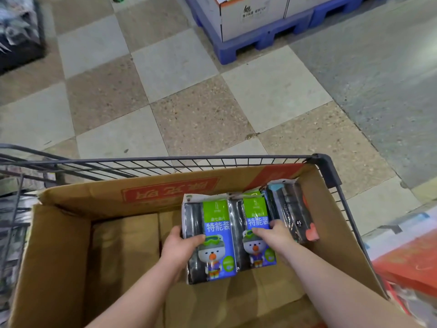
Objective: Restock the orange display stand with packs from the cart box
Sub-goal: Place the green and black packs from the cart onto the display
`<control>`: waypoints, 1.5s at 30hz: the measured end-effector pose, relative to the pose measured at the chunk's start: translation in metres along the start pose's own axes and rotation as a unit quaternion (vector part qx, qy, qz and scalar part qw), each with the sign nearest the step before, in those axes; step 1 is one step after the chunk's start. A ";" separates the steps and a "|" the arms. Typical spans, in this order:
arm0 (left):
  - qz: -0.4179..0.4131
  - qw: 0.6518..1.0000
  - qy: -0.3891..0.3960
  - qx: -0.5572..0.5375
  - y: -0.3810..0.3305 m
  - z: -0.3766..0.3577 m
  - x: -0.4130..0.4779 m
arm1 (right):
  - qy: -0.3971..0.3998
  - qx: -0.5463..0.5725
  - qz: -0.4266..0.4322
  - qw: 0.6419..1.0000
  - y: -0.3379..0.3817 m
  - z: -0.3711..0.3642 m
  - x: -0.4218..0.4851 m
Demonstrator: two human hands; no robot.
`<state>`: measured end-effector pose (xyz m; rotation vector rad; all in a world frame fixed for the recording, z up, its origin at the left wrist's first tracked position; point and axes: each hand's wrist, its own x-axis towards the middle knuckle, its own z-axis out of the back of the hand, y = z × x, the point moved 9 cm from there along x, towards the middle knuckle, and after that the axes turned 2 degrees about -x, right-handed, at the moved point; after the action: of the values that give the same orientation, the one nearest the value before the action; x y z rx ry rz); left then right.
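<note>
Your left hand (182, 247) grasps a green-and-blue, bear-printed plastic pack of black rolls (214, 235), with the thumb across its face and the fingers behind its left edge. Your right hand (275, 236) grasps the matching second pack (256, 218), thumb on its front and fingers curled round its right edge. The two packs are side by side and touching inside the open brown cardboard box (71, 233), towards its far right corner. More dark packs with a coral label (293, 214) lean by the box's right wall, against the second pack. The box sits in a grey wire cart (329, 172). Beyond the cart lies a beige-and-brown checkered tile floor (189, 95), where white cartons (250, 20) rest on a blue plastic pallet (241, 47). An orange-red surface (411, 261) shows at the lower right, and you cannot tell whether it is the stand.
</note>
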<state>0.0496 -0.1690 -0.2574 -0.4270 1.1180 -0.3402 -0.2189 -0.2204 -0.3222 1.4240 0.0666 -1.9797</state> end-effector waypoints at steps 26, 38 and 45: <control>-0.160 0.970 0.184 -0.010 -0.078 -0.130 -0.136 | -0.170 0.204 0.140 0.954 -0.069 0.171 -0.151; -0.244 0.877 0.405 0.089 -0.019 -0.323 -0.374 | -0.356 0.371 0.089 0.853 -0.349 0.295 -0.324; -0.269 0.815 0.498 0.121 0.050 -0.415 -0.522 | -0.456 0.414 0.106 0.780 -0.498 0.341 -0.442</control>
<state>-0.5369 0.0535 -0.0252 -0.3205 1.9343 -1.3041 -0.7015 0.2364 0.0219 0.6529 -1.4815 -2.3737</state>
